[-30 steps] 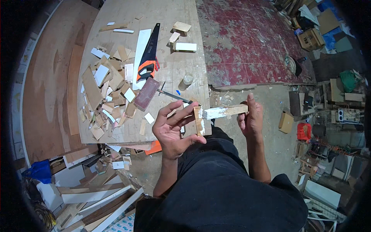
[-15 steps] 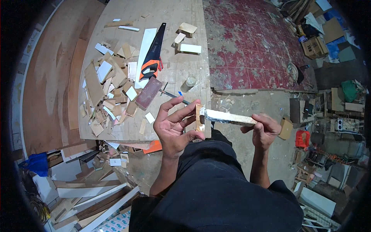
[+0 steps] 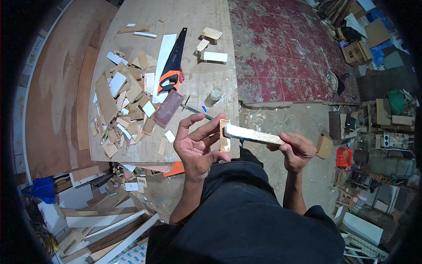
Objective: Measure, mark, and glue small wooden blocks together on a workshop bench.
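The left hand [image 3: 193, 154] pinches a small wooden block [image 3: 224, 144] by its 2 ends, seemingly leaving the smeared face clear for the white-coated stick [image 3: 250, 133]. The right hand [image 3: 298, 150] grips the stick's barer end, probably avoiding the coating. Both pieces are in the air near the corner of the bench [image 3: 200, 17], which carries a handsaw [image 3: 175, 55], jar [image 3: 216, 93] and offcuts [image 3: 117, 83]; worn red flooring [image 3: 281, 66] lies beyond.

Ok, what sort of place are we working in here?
Most likely a woodworking shop: a handsaw lies on the worktable beside a heap of wood offcuts, and more boards are piled at the lower left of the view.
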{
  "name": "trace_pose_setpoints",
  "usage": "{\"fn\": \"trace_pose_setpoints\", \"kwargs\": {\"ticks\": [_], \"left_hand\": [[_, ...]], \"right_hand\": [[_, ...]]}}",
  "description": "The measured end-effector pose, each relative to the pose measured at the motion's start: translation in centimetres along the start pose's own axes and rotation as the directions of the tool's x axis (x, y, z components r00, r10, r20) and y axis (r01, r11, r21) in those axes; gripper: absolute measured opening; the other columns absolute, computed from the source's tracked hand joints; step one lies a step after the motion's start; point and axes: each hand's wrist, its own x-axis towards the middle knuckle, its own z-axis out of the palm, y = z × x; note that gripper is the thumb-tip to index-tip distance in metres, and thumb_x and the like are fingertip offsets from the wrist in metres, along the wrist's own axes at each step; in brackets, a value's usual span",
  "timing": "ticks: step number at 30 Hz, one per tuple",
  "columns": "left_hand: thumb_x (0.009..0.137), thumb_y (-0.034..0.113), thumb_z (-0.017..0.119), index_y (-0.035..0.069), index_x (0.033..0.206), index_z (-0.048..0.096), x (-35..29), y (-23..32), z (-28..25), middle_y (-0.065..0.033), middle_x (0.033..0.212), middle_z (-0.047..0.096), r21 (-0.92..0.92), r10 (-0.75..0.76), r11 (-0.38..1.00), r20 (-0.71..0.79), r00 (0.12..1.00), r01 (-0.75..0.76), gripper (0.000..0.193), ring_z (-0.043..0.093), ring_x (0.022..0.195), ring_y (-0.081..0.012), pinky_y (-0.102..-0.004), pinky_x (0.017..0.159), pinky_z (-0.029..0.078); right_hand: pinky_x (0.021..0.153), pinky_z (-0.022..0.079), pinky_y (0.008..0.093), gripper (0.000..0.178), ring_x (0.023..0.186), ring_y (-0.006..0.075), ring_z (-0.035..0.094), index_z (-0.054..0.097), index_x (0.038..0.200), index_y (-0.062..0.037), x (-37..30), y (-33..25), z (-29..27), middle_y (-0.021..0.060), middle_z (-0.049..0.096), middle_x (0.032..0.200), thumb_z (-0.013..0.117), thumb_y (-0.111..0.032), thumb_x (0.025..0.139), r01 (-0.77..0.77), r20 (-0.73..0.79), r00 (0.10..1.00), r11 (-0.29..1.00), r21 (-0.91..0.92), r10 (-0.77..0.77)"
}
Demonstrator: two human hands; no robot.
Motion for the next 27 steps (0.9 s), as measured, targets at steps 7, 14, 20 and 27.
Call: {"fn": "trace_pose_setpoints", "kwargs": {"ticks": [7,14,20,27], "left_hand": [[0.062,0.012,0.088,-0.004,0.125,0.033,0.2,-0.1,-0.3,-0.0326,0.119,0.057,0.012,0.024,1.000,-0.001,1.000,-0.024,0.085,0.060,0.113,-0.0317,-0.0391,0.094,0.053],[0.061,0.013,0.089,-0.004,0.124,0.034,0.4,0.1,-0.1,-0.0323,0.117,0.058,-0.013,0.037,0.999,-0.057,0.998,-0.038,0.086,0.061,0.111,-0.0318,-0.0383,0.093,0.054],[0.057,0.014,0.090,-0.003,0.123,0.037,0.7,-0.3,-0.2,-0.0314,0.114,0.060,0.026,0.058,0.998,-0.097,0.994,-0.056,0.086,0.062,0.110,-0.0316,-0.0384,0.091,0.055],[0.054,0.011,0.091,-0.002,0.123,0.037,1.2,-0.3,-0.3,-0.0311,0.114,0.060,0.040,0.047,0.998,-0.103,0.994,-0.043,0.088,0.063,0.108,-0.0310,-0.0380,0.089,0.057]], "right_hand": [[0.057,0.052,0.0259,0.023,0.065,0.0196,0.067,0.070,0.095,0.0056,0.1,-0.5,0.0,0.0157,0.069,0.076,0.076,-0.007,0.078,-0.037,-0.060,0.997,0.993,0.114,0.044],[0.057,0.049,0.0255,0.023,0.065,0.0175,0.066,0.071,0.091,0.0049,0.0,-0.1,-0.4,0.0152,0.070,0.077,0.079,-0.008,0.074,-0.016,0.066,0.998,0.999,0.041,0.013],[0.058,0.050,0.0250,0.022,0.066,0.0171,0.066,0.071,0.091,0.0050,0.0,0.1,-0.7,0.0152,0.070,0.077,0.079,-0.008,0.074,-0.053,0.001,0.999,0.995,0.081,0.053],[0.057,0.050,0.0252,0.022,0.065,0.0171,0.066,0.071,0.091,0.0050,0.5,0.3,-0.6,0.0149,0.070,0.076,0.079,-0.007,0.074,-0.056,0.066,0.996,0.996,0.064,0.052]]}}
